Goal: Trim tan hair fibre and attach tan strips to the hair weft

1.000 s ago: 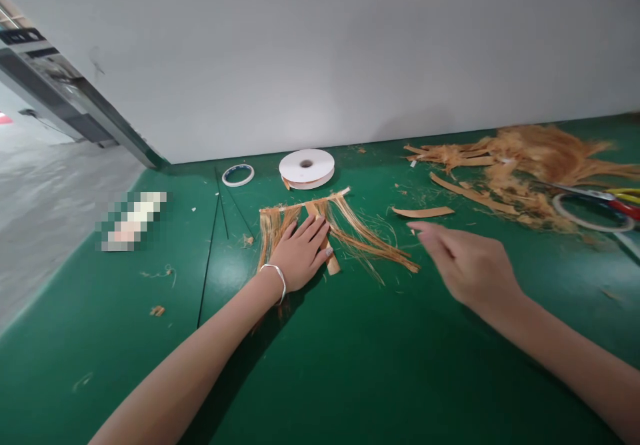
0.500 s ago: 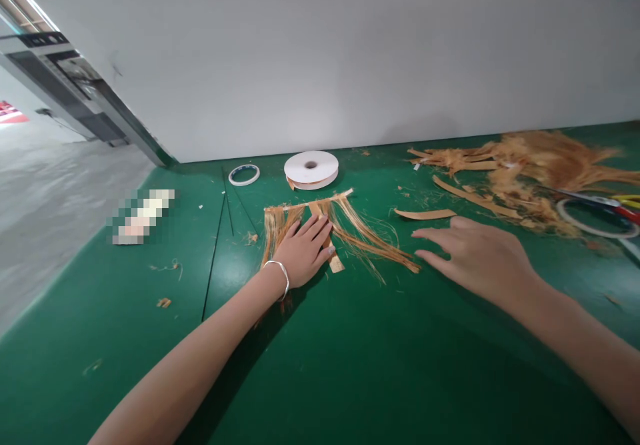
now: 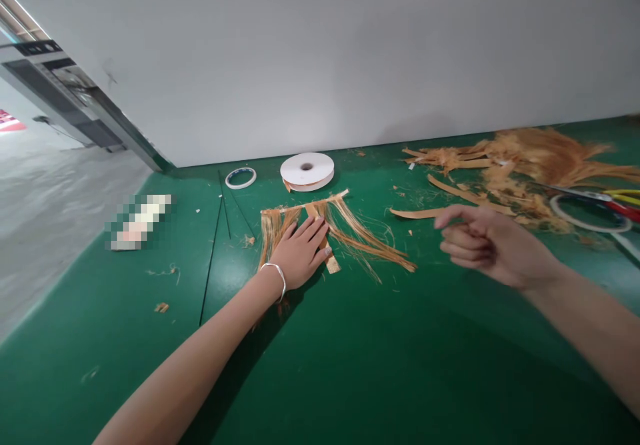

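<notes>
My left hand (image 3: 299,253) lies flat, fingers stretched out, pressing on a fringe of orange-brown fibres (image 3: 345,228) taped along a pale strip on the green table (image 3: 350,365). A silver bracelet sits on that wrist. My right hand (image 3: 487,245) hovers to the right of the fringe, above the table, with its fingers curled in loosely and nothing visible in them. A loose tan strip (image 3: 413,213) lies just beyond its fingertips.
A white tape roll (image 3: 307,170) and a small tape ring (image 3: 241,177) sit near the white wall. A heap of fibres and strips (image 3: 525,161) fills the far right, with red-and-yellow scissors (image 3: 607,199) and a clear tape ring (image 3: 585,215). Thin black wires (image 3: 220,218) lie left.
My right hand, flat and spread near the fringe half a second ago, has lifted, drawn right and curled its fingers. My left hand has stayed pressed on the fringe.
</notes>
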A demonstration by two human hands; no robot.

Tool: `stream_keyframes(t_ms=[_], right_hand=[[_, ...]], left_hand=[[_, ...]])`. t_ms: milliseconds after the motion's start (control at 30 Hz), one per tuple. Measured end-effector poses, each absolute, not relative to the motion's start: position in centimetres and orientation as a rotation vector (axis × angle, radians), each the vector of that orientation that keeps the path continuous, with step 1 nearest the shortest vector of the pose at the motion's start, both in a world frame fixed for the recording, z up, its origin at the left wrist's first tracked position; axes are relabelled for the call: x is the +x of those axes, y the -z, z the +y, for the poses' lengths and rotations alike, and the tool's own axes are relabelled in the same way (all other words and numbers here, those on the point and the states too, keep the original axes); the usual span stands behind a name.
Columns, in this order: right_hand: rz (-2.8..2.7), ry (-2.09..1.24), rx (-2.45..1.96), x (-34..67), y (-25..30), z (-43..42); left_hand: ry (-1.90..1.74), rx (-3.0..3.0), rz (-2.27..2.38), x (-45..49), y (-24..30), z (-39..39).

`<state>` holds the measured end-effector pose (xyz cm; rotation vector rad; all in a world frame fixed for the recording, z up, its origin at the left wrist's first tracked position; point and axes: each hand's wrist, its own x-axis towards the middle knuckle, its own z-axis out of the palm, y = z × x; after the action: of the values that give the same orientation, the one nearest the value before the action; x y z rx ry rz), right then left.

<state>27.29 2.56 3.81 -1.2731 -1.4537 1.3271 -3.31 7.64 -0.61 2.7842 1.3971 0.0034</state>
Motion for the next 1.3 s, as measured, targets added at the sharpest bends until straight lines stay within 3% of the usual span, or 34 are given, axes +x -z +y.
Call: stream_keyframes(t_ms=[67,167,267,367,533,667,767,900,1000,1167,1300], right_hand=[[-1.875,-0.927,-1.447,27.1,-3.4,2.4],[-2.253,-0.026,-1.623,27.1,-2.6,2.6],[-2.178,0.345,-1.772,27.5,-2.3,2.9],[-1.814,-0.016,-1.88,28.1,-2.5,3.4],[-1.234,-1.131,-1.123,28.4,-3.3,3.7],[-1.133,-1.459,-1.08,28.0,-3.9,3.0],[-1.535,-1.361,-1.203,27.6,-4.3,2.6],[-2.184,-0.729,-1.696,27.4,-3.9,2.5],[-2.363,-0.342,-1.868,27.7,-3.1,2.5],[-2.447,-0.458,-1.528,27.4,-3.7,2.3],[-2.21,-0.807,-1.358,26.5,-5.0,2.0]], left_hand=[[0.006,2.773,1.406,-3.3,0.5,7.6],[0.019,2.759,1.415,-3.2,0.4,7.6],[0.025,2.76,1.407,-3.2,0.4,7.6],[0.018,2.764,1.403,-3.2,0.4,7.6],[0.033,2.756,1.397,-3.3,0.3,7.5],[0.034,2.759,1.397,-3.3,0.3,7.5],[0.018,2.77,1.396,-3.4,0.5,7.5],[0.029,2.783,1.379,-3.4,0.3,7.4],[0.065,2.767,1.384,-3.4,0.0,7.4],[0.041,2.762,1.385,-3.3,0.0,7.4],[0.029,2.78,1.377,-3.4,0.3,7.5]])
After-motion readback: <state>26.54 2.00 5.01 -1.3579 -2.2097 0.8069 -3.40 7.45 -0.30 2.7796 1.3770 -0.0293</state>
